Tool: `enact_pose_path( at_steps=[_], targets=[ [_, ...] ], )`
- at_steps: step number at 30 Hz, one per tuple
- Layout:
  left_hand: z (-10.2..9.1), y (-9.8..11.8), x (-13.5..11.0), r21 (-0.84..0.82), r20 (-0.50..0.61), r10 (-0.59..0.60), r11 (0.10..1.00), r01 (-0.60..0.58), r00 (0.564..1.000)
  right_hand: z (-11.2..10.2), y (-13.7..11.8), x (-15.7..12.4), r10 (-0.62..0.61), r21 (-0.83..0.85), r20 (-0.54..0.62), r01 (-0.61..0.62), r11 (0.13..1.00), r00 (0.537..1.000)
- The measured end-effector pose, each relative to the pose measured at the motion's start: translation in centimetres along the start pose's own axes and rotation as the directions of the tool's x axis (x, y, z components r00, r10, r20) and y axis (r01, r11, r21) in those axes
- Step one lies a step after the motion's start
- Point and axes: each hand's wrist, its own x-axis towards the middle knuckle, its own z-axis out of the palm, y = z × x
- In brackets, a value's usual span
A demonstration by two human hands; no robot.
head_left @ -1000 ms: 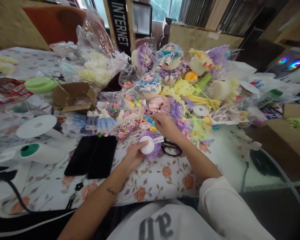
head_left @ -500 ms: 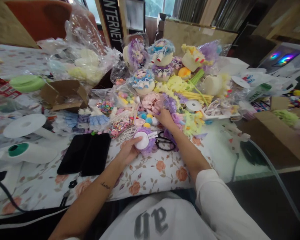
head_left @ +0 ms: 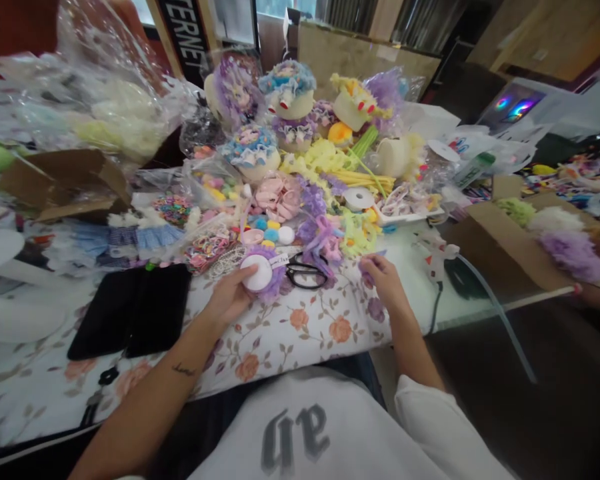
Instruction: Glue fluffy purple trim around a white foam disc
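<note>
In the head view, my left hand (head_left: 233, 293) is closed on a round white disc with a purple ruffle (head_left: 257, 273), gripping its left side. A small white printed label (head_left: 280, 261) sticks out to the right of the disc. Beside it lies a pair of black-handled scissors (head_left: 307, 273), its blades hidden under purple ribbon (head_left: 320, 241). Over the right part of the flowered cloth, my right hand (head_left: 384, 280) has its fingers pinched together. What they hold, if anything, is too small to make out.
Behind the hands are pompoms (head_left: 286, 235), pink bows (head_left: 279, 197), yellow trim (head_left: 315, 157) and dolls with blue frills (head_left: 253, 150). A dark tablet (head_left: 160, 310) lies at left, a cardboard box (head_left: 500, 247) stands at right. The flowered tablecloth (head_left: 300, 340) covers the front.
My right hand has moved from the pompoms and pink bows back toward me and right. The view has turned right. My left hand still holds the white disc.
</note>
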Motion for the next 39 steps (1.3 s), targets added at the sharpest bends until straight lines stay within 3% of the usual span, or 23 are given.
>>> enact_pose_path(
  at_steps=[4,9,12,16,19,24,26,29,33,39],
  targets=[
    [-0.5,-0.1,0.1,0.095,0.052,-0.012,0.995,0.007,0.999,-1.4,2.6,-0.4,-0.044,-0.043,-0.117,0.039,0.998,0.992],
    [-0.7,-0.4,-0.2,0.399,0.208,-0.167,0.914,0.073,0.964,-1.3,3.0,0.3,-0.169,-0.106,-0.089,0.159,0.982,0.982],
    [0.0,-0.8,-0.7,0.501,0.245,-0.210,0.863,0.062,0.947,-2.1,3.5,0.1,-0.173,-0.122,-0.159,0.154,0.980,0.972],
    [1.1,-1.4,-1.2,0.559,0.282,-0.161,0.829,-0.026,0.946,-3.7,4.7,-1.2,-0.146,-0.168,-0.271,0.102,0.981,0.951],
    [2.0,-1.8,-1.1,0.577,0.259,-0.139,0.816,-0.038,0.956,-3.8,4.9,-2.3,-0.187,-0.300,-0.189,0.125,0.946,0.964],
    [3.4,-1.9,-0.2,0.593,0.184,-0.159,0.805,0.019,0.970,-2.2,3.6,-2.7,-0.223,-0.614,0.072,0.220,0.758,0.972],
    [3.7,-1.9,0.2,0.593,0.171,-0.160,0.805,0.028,0.972,-2.1,3.3,-2.0,-0.225,-0.613,0.082,0.227,0.757,0.971],
    [3.8,-1.8,1.0,0.551,0.174,-0.129,0.834,0.012,0.976,-3.0,3.4,-0.3,-0.252,-0.605,0.009,0.206,0.769,0.968],
    [3.9,-1.4,2.2,0.533,0.196,-0.119,0.846,-0.004,0.973,-4.8,3.6,2.7,-0.238,-0.683,-0.033,0.152,0.715,0.971],
    [3.1,-1.2,2.7,0.450,0.180,-0.097,0.893,0.006,0.979,-5.3,2.6,4.4,-0.141,-0.856,0.192,0.236,0.460,0.971]
  ],
)
